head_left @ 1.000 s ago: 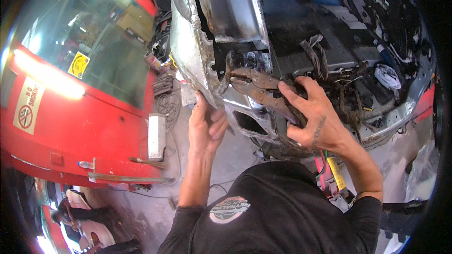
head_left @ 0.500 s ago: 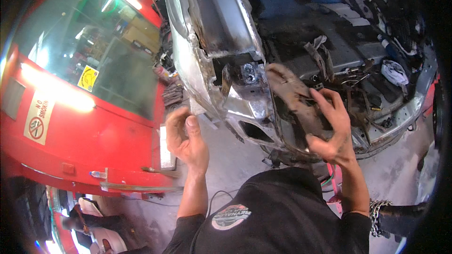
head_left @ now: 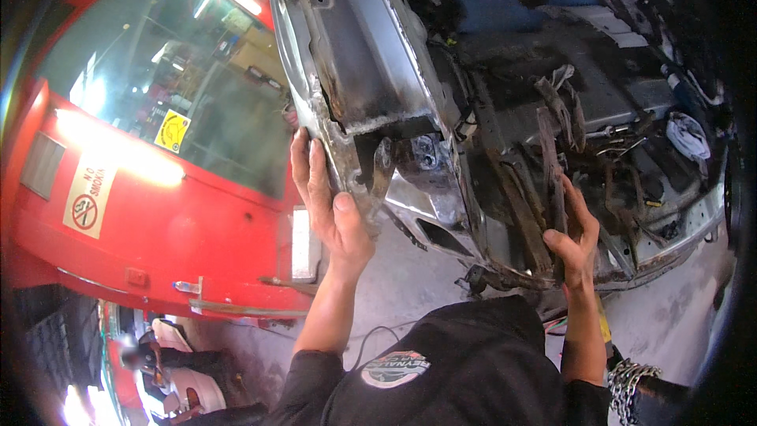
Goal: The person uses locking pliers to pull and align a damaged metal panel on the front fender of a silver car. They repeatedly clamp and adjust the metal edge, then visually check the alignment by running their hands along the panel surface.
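A stripped car body fills the upper middle and right. My left hand (head_left: 335,209) lies along the outer edge of its bare metal rear panel (head_left: 318,99), fingers stretched out and apart, the fingertips seeming to touch it. Right of the ragged cut-out (head_left: 406,142) in that panel, my right hand (head_left: 579,241) grips a long, brown, rusty sheet-metal piece (head_left: 550,146) between thumb and fingers. This piece stands nearly edge-on above the car's floor, and its lower end is partly covered by the hand.
Inside the car lie a grey rag (head_left: 566,110), several metal tools (head_left: 619,142) and a bunched white cloth (head_left: 688,138). A red wall (head_left: 158,229) with a large window stands at left. A chain (head_left: 625,386) hangs at lower right; another person (head_left: 177,359) is at lower left.
My left hand has moved up to the panel's edge from free air. My right hand has turned the rusty piece from broad side to nearly edge-on and shifted it slightly right.
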Available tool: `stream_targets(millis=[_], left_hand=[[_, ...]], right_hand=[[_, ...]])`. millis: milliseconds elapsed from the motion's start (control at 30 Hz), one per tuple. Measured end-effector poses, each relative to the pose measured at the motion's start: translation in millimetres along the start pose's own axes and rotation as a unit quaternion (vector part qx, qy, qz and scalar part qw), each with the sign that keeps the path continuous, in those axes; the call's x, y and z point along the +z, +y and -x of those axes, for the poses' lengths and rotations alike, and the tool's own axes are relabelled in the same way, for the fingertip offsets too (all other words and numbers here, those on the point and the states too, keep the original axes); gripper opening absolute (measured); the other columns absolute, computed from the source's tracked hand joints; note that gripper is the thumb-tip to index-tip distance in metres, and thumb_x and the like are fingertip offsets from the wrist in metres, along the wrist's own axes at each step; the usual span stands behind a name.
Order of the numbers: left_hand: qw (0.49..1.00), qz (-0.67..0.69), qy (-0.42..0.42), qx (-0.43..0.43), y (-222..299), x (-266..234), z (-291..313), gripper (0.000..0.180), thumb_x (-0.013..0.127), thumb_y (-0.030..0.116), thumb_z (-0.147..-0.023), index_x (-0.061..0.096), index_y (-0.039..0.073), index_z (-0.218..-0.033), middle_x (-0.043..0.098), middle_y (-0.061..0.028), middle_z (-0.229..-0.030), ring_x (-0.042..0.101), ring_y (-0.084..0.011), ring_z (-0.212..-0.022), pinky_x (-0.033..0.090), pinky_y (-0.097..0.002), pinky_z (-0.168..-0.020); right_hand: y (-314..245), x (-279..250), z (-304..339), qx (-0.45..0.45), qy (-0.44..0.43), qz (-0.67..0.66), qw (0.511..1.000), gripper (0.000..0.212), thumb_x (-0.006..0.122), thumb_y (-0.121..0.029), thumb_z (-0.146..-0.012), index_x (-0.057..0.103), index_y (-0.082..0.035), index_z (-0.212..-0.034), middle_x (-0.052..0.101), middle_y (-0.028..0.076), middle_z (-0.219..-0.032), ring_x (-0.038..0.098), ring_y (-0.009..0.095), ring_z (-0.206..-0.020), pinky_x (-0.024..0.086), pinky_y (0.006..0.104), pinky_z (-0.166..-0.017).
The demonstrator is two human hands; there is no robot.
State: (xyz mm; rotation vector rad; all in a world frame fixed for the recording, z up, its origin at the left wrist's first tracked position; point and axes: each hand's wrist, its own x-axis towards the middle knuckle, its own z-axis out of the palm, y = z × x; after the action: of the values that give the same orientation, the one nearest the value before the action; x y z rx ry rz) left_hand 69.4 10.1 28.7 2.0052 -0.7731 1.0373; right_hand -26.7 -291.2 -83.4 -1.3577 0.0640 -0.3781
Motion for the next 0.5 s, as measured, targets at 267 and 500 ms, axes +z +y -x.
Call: stream_targets(millis=[267,500], left_hand=[[0.999,-0.011,-0.020,0.029,-7,-5,-5,0.067,0.045,0.042,-0.104,0.042,-0.004,-0.153,0.033,-0.0285,-0.161,0.030,-0.0411,-0.151,0.022,-0.0510,-0.123],[0.998,-0.025,-0.050,0.003,4,-7,-18,0.069,0.042,0.044,-0.107,0.038,-0.006,-0.155,0.029,-0.0255,-0.164,0.026,-0.0359,-0.154,0.018,-0.0486,-0.125]], right_hand=[[26,-17,-2,0.087,-0.024,-0.115,0.989,0.088,0.067,-0.031,-0.072,0.047,0.010,-0.147,0.060,0.018,-0.138,0.055,0.028,-0.131,0.039,0.0358,-0.112],[42,-12,-8,0.160,0.032,-0.273,0.948,0.068,0.064,-0.027,-0.079,0.055,0.005,-0.138,0.068,0.009,-0.112,0.066,0.017,-0.091,0.052,0.0288,-0.082]])
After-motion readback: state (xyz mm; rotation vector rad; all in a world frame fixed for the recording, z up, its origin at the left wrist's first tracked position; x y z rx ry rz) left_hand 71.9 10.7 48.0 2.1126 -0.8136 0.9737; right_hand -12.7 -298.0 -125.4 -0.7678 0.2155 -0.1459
